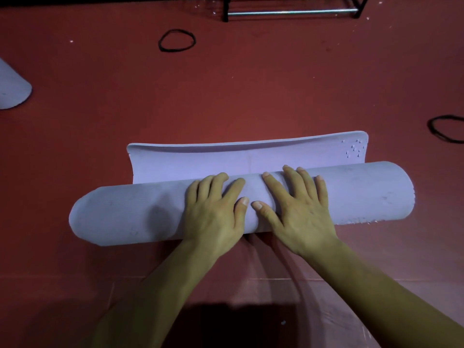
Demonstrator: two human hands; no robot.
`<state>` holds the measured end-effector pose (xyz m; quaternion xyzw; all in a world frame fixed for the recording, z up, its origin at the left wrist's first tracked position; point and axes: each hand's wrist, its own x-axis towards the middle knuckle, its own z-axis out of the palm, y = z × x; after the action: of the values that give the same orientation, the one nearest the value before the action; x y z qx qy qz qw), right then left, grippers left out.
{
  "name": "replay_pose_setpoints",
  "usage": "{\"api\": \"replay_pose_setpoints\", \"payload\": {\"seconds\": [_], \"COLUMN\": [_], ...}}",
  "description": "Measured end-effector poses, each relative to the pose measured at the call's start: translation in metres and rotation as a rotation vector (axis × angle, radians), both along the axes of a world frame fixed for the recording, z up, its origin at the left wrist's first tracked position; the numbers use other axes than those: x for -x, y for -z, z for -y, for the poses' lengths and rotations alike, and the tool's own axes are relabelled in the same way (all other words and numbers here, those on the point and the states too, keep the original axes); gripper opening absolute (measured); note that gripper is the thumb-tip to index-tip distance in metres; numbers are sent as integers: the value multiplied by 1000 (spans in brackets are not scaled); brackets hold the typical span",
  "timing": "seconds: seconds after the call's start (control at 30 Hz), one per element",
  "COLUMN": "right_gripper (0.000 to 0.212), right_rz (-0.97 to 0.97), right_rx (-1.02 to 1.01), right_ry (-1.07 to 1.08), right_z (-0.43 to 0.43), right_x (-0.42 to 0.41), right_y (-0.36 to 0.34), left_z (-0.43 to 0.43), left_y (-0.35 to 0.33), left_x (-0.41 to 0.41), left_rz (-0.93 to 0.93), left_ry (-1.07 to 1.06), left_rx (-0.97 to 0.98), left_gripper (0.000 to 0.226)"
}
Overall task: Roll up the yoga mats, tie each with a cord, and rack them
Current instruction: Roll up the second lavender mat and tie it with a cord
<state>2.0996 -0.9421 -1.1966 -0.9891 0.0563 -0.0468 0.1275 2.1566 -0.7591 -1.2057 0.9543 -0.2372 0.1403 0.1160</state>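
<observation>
The red floor (251,96) carries a lilac yoga mat (125,214). It is nearly all rolled, the roll directly under the fingers (292,182) and a short flat tail just beyond them. The left hand (216,209) and right hand (298,209) press on it side by side, fingers straight, released, grasping nothing. A rack (291,12) stands far beyond them. A second mat (12,89) lies well left. One black cord (160,43) lies ahead and another cord (429,127) lies off right.

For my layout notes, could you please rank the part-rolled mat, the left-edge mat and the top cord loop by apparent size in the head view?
1. part-rolled mat, nearest the camera.
2. left-edge mat, though cropped by the frame.
3. top cord loop.
</observation>
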Motion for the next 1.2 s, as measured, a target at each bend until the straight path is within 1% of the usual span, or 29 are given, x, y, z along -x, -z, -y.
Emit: {"api": "replay_pose_setpoints", "payload": {"seconds": [0.13, 0.37, 0.57, 0.67, 0.8, 0.97, 1.1, 1.2], "right_gripper": [68, 65, 70, 70, 70, 67, 69, 66], "right_rz": [33, 20, -45, -100, -161, -97, -93, -72], "right_rx": [-2, 42, -51, -14, 42, 90, 89, 70], "right_ry": [-16, 5, 52, 18, 2, -22, -48, -36], "right_z": [-2, 2, 1, 1, 5, 13, 21, 23], "right_x": [-6, -43, -53, -52, -63, -75, -91, -98], "right_y": [2, -1, -9, -12, -18, -16, -17, -16], "left_z": [3, 13, 17, 17, 20, 24, 26, 31], "left_y": [-1, -11, -15, -18, -21, -20, -22, -23], "left_x": [-16, -57, -79, -81, -90, -104, -122, -141], "left_rz": [-18, -169, -263, -287, -305, -308, -437, -538], "left_ry": [9, -19, -40, -40, -44, -14, 36, 57], "left_rx": [17, -92, -68, -56, -70, -73, -113, -175], "left_gripper": [38, 42, 49, 45, 51, 57, 73, 64]}}
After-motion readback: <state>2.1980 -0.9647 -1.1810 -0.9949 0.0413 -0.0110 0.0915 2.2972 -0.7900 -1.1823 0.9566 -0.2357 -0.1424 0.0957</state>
